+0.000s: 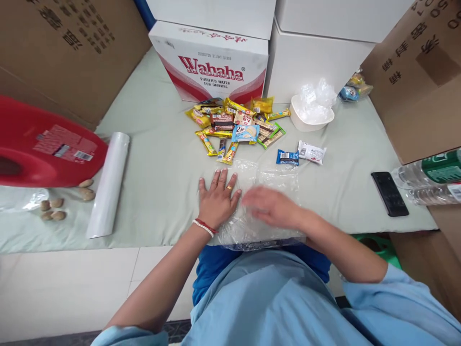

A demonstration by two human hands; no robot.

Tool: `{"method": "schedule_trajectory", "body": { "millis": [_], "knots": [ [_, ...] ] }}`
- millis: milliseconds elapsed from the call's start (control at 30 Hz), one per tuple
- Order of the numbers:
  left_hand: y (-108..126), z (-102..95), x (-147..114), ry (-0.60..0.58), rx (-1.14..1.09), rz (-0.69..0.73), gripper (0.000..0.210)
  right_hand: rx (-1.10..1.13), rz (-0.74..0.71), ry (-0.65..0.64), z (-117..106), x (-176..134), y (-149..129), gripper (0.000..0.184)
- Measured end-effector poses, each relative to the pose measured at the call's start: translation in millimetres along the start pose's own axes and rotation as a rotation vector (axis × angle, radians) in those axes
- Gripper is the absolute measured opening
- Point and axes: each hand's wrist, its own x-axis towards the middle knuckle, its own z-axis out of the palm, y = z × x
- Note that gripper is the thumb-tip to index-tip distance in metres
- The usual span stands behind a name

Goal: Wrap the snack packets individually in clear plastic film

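Observation:
A clear, wrinkled plastic bag or sheet (281,180) lies flat on the cloth in front of me, its near edge hanging over the table edge. My left hand (218,199) presses on its left side, palm down with fingers spread. Over the middle of the plastic is my right hand (272,206), smeared by motion, so its fingers cannot be made out. Just beyond the plastic sits a pile of wrapped snacks (245,133) in yellow, brown, blue and green. To its right lie a small blue packet (287,157) and a white packet (311,152).
A white bowl (309,123) holds crumpled clear plastic. On the left are a plastic roll (110,185), a red jug (54,149) and several walnut-like nuts (57,215). A phone (389,193) and bottles (435,170) lie right. Cartons (216,67) stand behind.

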Motion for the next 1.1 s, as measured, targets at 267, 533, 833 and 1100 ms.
{"method": "schedule_trajectory", "body": {
  "millis": [267,533,833,1100],
  "knots": [
    [1.5,-3.2,0.5,-0.026,0.022,0.012,0.069,-0.427,0.420,0.219,-61.1,129.3,111.2,0.054],
    [2.1,-1.7,-0.4,0.015,-0.050,0.015,0.068,-0.236,0.320,0.471,-52.0,60.3,69.2,0.049],
    [2.1,0.1,-0.2,0.031,-0.080,0.002,0.060,-0.305,0.039,0.233,29.8,-41.0,17.4,0.033],
    [4.7,-1.9,-0.4,0.015,-0.058,-0.026,0.062,-0.221,0.114,0.169,36.1,-50.9,15.3,0.048]
  ]
}}
